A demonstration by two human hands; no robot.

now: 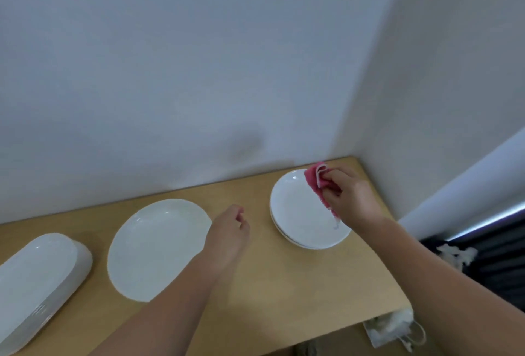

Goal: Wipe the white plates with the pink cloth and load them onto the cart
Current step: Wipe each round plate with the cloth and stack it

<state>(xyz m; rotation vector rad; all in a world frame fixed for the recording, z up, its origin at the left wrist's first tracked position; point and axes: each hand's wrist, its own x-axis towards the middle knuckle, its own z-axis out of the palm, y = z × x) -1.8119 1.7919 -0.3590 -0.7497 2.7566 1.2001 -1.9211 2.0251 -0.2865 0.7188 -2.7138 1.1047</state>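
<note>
Two bare forearms reach in from the bottom edge over the wooden counter (270, 284). The right hand (352, 193) has its fingers (331, 176) curled round a bunched pink cloth (315, 179), which it holds against the far right rim of the top plate in a small stack of round white plates (301, 213) near the counter's back corner. The left hand (230, 225) hovers over bare wood between that stack and a large oval plate (153, 247). Its fingers (241, 213) are loosely curled and hold nothing, and it touches neither plate.

Further left lies a pile of long oblong plates (37, 276), partly cut off by the frame. No cart can be made out. A dark shape at the right edge is too unclear to name.

The plates look glazed, so they are probably hard, smooth and slippery, and they would chip or break if knocked or dropped. Stacked ones may slide on each other under the rubbing, so the free hand would do well to steady the near rim. To lift one, the rim is the place to grip, thumb on top and fingers underneath, one plate at a time. The cloth is soft and light and folds to the dish's curve.
</note>
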